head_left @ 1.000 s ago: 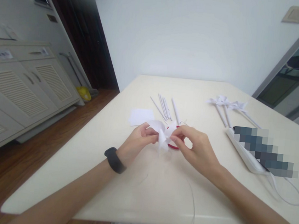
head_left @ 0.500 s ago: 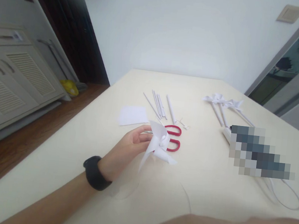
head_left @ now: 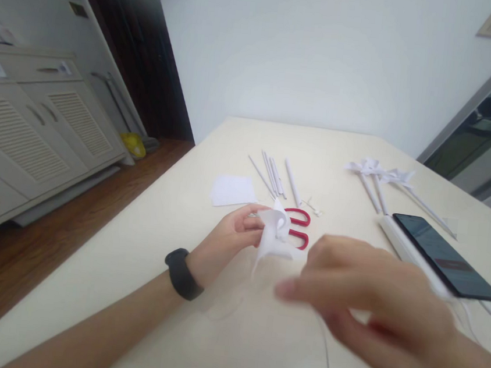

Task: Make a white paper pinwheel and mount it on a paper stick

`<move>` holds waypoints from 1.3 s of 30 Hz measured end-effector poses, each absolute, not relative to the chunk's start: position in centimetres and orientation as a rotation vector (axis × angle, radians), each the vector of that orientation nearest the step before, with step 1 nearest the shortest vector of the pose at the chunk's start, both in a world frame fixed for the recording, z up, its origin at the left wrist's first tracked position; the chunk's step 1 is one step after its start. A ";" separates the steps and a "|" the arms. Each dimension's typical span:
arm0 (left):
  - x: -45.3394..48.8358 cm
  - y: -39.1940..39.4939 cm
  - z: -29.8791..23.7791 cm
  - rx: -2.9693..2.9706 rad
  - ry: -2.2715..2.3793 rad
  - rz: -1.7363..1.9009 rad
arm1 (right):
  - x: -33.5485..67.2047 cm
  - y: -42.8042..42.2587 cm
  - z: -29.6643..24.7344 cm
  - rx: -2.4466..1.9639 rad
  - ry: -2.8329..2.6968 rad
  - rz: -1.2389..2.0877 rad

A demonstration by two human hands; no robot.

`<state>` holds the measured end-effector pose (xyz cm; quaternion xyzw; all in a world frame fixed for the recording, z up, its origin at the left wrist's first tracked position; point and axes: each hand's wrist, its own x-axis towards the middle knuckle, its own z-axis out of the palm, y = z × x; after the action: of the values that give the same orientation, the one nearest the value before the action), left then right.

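Note:
A white paper pinwheel is pinched in the fingers of my left hand, which wears a black wristband. Its curled blades hide part of my fingertips. Right behind it on the table lie scissors with red handles, their blades mostly covered by my hand and the paper. My right hand hangs over the table to the right of the pinwheel, apart from it. Motion smears its fingers; they look partly bent, and I cannot make out whether they hold anything.
Beyond my hands lie a white paper sheet, several thin paper rolls, a thicker roll and small paper scraps. Finished pinwheels rest at the back right. A phone leans on a white object with cables at right.
My right hand has risen from the bottom edge and come forward toward the pinwheel. My left hand still holds the pinwheel, which has turned a little. The whole view has shifted slightly.

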<state>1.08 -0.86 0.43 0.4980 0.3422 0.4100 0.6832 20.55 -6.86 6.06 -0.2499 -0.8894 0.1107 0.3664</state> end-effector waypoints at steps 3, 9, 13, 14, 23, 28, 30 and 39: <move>1.0 -0.8 0.5 1.139 0.776 0.931 | 19.9 -4.7 4.1 -0.871 -2.111 0.339; 1.3 -1.1 0.4 1.187 0.719 0.893 | 20.3 -2.6 1.0 -1.051 -2.114 0.517; 1.5 -1.2 0.3 1.220 0.720 0.893 | 20.1 -2.8 0.8 -1.012 -2.154 0.477; 1.5 -1.2 0.3 1.225 0.725 0.895 | 20.1 -2.8 0.9 -1.006 -2.159 0.453; 1.1 -0.6 0.0 1.334 0.855 0.851 | 20.2 -2.9 0.1 -0.998 -2.231 0.270; 0.8 -0.1 0.3 1.620 0.925 0.837 | 20.3 -2.4 -0.6 -1.042 -2.162 0.286; 0.4 0.3 0.5 1.705 0.996 0.812 | 20.5 -2.0 -0.7 -1.068 -2.119 0.311; -4.3 4.3 1.9 2.235 1.421 0.762 | 21.3 -1.0 -1.1 -1.134 -1.993 0.395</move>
<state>-4.33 4.28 1.94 0.7959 0.5061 0.2714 0.1917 21.32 -1.01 -1.11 -0.4475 -0.7865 0.1557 0.3962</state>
